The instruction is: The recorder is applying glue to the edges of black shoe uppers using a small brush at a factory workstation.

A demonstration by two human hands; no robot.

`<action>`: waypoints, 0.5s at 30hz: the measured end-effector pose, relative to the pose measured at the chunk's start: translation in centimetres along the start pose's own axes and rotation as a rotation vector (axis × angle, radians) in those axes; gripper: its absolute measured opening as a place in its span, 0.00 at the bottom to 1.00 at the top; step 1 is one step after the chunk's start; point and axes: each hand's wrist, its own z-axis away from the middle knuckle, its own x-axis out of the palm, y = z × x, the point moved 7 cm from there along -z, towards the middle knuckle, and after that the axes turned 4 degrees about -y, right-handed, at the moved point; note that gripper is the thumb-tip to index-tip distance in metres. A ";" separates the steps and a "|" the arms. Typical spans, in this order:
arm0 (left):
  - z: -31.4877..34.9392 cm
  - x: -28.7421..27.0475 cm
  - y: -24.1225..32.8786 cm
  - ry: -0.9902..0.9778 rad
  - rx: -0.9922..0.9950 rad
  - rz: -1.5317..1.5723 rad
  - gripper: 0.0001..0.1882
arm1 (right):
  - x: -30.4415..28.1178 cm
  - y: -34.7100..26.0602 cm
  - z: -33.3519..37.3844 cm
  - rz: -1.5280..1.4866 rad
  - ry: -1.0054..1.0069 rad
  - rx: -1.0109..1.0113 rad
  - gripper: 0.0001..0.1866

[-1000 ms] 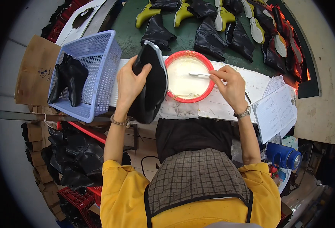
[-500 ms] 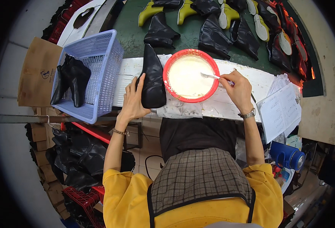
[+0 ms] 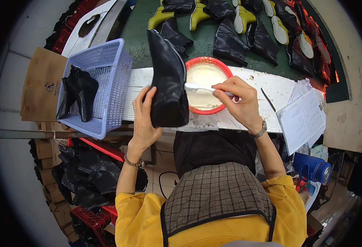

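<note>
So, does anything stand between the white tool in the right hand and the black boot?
Nothing visible does. The white tool in the right hand ends at the right edge of the black boot in the left hand; whether they touch is unclear. The red bowl shows beneath the tool, not between.

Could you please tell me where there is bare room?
The white worktop between the right hand and open notebook, around a thin black stick; also the green tabletop between the blue basket and held boot. The tabletop's right side is crowded with black boots.
</note>
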 end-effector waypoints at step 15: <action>0.2 -0.5 2.1 -0.023 0.076 0.222 0.49 | -3.1 0.1 -3.2 0.045 0.076 -0.180 0.09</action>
